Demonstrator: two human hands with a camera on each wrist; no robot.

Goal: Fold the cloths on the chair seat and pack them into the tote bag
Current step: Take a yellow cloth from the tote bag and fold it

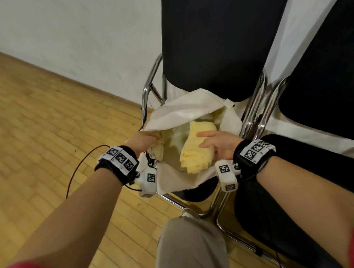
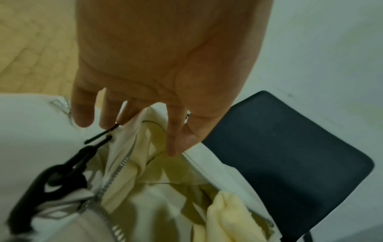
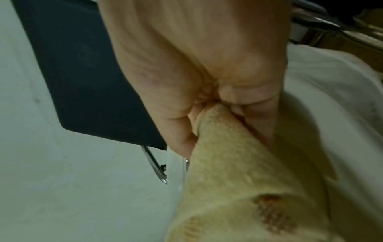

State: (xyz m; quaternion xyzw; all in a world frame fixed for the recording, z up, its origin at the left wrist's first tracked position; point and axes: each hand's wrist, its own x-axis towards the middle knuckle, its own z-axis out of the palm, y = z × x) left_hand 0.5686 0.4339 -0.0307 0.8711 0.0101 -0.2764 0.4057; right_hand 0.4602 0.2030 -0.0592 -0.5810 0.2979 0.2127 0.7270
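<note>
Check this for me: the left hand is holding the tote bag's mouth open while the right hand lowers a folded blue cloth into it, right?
Nearly. The cloth gripped by the right hand is pale yellow, not blue, as the head view shows. The rest holds: the left hand keeps the tote bag open.

Your right hand grips a pale yellow cloth with a small orange-brown stitched patch on it, inside the tote bag, which is off-white with a cream-yellow lining and a black zip pull. Behind the tote bag the chair back is black on a chrome frame. Left of the tote bag the floor is honey-coloured wood blocks.
</note>
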